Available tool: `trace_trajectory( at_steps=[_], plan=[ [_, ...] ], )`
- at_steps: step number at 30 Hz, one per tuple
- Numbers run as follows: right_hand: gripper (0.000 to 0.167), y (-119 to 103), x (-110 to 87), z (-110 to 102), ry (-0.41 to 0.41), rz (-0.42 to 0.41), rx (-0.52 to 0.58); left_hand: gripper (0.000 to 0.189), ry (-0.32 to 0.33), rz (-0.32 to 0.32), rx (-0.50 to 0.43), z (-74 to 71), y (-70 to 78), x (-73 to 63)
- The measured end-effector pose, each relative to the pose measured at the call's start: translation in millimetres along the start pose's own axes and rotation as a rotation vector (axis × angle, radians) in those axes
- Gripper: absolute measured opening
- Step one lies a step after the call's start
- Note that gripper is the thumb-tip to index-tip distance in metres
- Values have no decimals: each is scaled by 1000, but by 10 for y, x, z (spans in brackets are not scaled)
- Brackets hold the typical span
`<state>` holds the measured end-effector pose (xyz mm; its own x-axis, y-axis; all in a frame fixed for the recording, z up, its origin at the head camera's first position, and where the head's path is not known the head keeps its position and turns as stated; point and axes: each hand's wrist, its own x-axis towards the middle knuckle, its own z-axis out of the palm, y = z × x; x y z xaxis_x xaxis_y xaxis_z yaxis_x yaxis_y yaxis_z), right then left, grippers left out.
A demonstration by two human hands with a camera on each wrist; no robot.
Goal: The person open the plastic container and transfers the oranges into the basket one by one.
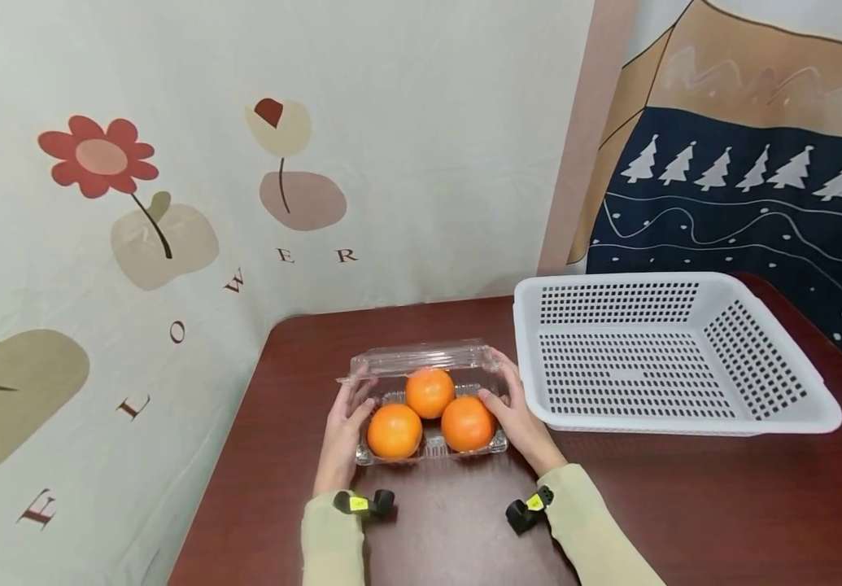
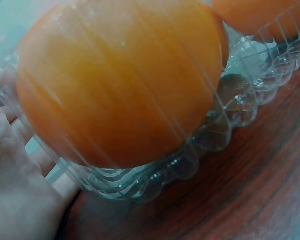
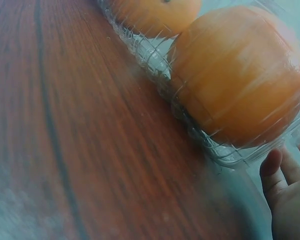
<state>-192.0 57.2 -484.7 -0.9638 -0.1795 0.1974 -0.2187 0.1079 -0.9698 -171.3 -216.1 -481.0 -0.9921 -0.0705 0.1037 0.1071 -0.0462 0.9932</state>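
Clear plastic clamshell (image 1: 424, 358) with three oranges (image 1: 430, 395) inside rests on the reddish-brown table (image 1: 267, 488), the left hand (image 1: 343, 431) holding one end, the right hand (image 1: 521, 419) the other.

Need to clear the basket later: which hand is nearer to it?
Right: the right hand is just left of the basket; the left hand is farther left, across the clear box.

Red-brown table (image 1: 721, 505) | centre: clear plastic box (image 1: 435, 445) | right: white basket (image 1: 684, 424)
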Motion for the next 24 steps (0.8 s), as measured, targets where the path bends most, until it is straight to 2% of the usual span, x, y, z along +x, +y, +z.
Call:
trace_trajectory(
  at_steps=[3, 8, 12, 17, 24],
  plan=[
    [55, -103, -29, -6, -9, 19, 20, 47, -19, 28, 7, -4, -1, 6],
    [52, -232, -64, -4, -3, -43, -7, 49, -22, 29, 34, -13, 13, 0],
    [50, -137, -24, -9, 13, -72, -27, 51, -27, 30, 53, -26, 20, -4],
    [50, 33, 23, -3, 40, -33, -38, 50, -29, 16, 43, -35, 19, -6],
    [50, 47, 28, 10, 33, -55, -24, 50, -25, 17, 35, -38, 18, -2]
  ],
)
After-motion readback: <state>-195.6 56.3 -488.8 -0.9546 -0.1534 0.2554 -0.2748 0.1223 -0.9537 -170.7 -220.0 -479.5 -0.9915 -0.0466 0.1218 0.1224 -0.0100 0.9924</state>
